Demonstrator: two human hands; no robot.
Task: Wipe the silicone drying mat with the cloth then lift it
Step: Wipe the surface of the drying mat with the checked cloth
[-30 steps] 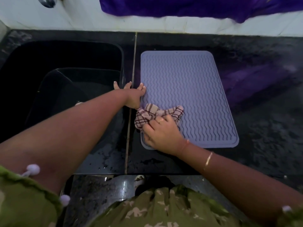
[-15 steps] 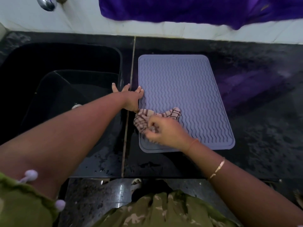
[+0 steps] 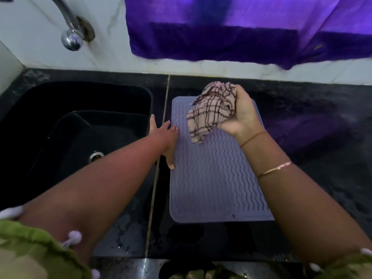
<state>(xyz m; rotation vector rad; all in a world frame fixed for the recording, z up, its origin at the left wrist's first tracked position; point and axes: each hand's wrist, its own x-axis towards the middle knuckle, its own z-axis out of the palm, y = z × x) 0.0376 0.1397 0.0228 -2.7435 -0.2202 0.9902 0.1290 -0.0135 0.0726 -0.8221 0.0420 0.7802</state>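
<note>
Gripping the cloth (image 3: pixel 211 111) bunched in its curled fingers, the right hand (image 3: pixel 242 119) hovers over the far end of the mat (image 3: pixel 211 178), apparently clear of it. The mat lies flat on the dark counter (image 3: pixel 302 178), just right of the sink (image 3: pixel 80 121). The left hand (image 3: pixel 167 139) rests on the mat's left edge, fingers straight and spread. Wiping seems to be the step in hand. Next, the cloth must come down for a stroke, or fingers must catch an edge to lift.

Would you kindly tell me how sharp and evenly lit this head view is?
Head view: the mat ridges are smeared by motion blur; the black sink is nearly lost in shadow; the tap shows a bright glint.
</note>
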